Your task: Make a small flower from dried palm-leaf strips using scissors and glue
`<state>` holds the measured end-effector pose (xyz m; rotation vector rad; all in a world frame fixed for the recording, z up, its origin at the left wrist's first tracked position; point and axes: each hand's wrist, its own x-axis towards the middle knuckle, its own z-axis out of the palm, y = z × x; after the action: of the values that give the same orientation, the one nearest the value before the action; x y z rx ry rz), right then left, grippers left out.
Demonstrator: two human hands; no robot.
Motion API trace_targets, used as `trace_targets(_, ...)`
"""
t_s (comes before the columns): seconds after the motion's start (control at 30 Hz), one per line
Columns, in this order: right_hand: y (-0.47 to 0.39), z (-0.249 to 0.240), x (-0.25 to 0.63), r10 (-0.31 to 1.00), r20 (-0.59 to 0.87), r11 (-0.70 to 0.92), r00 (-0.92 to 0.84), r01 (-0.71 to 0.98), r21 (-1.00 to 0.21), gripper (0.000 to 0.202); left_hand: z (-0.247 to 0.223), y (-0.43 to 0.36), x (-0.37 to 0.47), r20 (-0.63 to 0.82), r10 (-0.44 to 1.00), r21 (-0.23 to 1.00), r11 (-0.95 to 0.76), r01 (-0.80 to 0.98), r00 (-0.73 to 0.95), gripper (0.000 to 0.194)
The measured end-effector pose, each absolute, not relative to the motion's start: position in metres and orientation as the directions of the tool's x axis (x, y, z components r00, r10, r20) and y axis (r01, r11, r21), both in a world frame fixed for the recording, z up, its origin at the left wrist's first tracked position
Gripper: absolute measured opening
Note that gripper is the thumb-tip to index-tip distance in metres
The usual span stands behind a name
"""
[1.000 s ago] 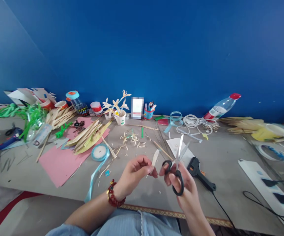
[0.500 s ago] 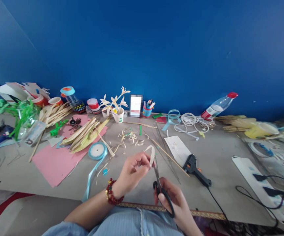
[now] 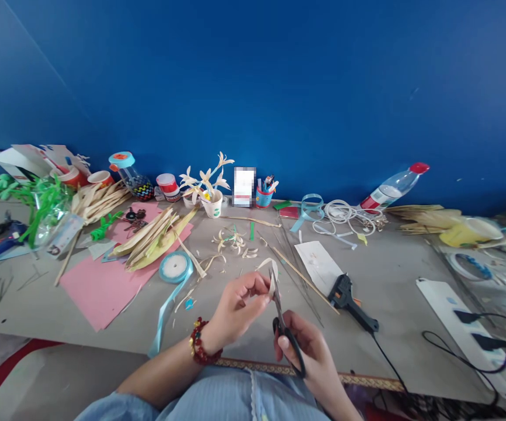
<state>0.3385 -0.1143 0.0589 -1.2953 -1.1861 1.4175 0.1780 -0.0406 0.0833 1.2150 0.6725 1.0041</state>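
- Pink paper (image 3: 97, 286) lies flat on the table (image 3: 117, 342), well to the left of the grip.
- Husks (image 3: 152, 242) rest partly on that paper, beyond the left hand and off to its left; they look dry, light and apt to split along the grain.
- Ribbon (image 3: 175, 266) sits on its roll, nearer to the left hand, a loose end trailing towards the table's near edge.
- Petals (image 3: 235, 242), pale and curled, lie just beyond the left hand, between it and the cup (image 3: 212, 207).
- Left hand (image 3: 244, 301): thumb and fingers pinch together, with the strip between their tips; the other fingers curl in behind.
- Strip (image 3: 271, 286): held at the fingertips, its free part rising above them and bending over to the left. It seems almost weightless, soft enough to arch yet likely to tear if tugged. A light pinch near the lower end, close to the blades, should steady it without creasing; the thin free end offers little support.
- Scissors (image 3: 281, 320): blades point up and away from the right hand, meeting the strip at its right side. How far they are parted cannot be told. They look rigid and heavier than the strip, best held by the black loops.
- Right hand (image 3: 308, 342): closed around those loops, thumb uppermost, just to the right of the left fingertips.
- Glue gun (image 3: 352, 304): lies beyond the right hand and to its right, touched by neither hand.
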Motion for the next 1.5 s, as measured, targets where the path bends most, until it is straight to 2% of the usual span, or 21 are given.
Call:
trace_targets(0.2,-0.1143,0.0585,0.3381,0.978,-0.188,-0.188,-0.087,0.007,-0.982,0.052,0.0855,-0.0403,0.1775,0.102,0.892,0.97,0.008,-0.242,0.441,0.015)
trace_targets(1.5,-0.1149,0.0544,0.3358,0.987,-0.14,-0.143,-0.082,-0.027,-0.989,0.047,0.082,-0.0395,0.1788,0.06,0.882,0.946,0.1,-0.31,0.468,0.015)
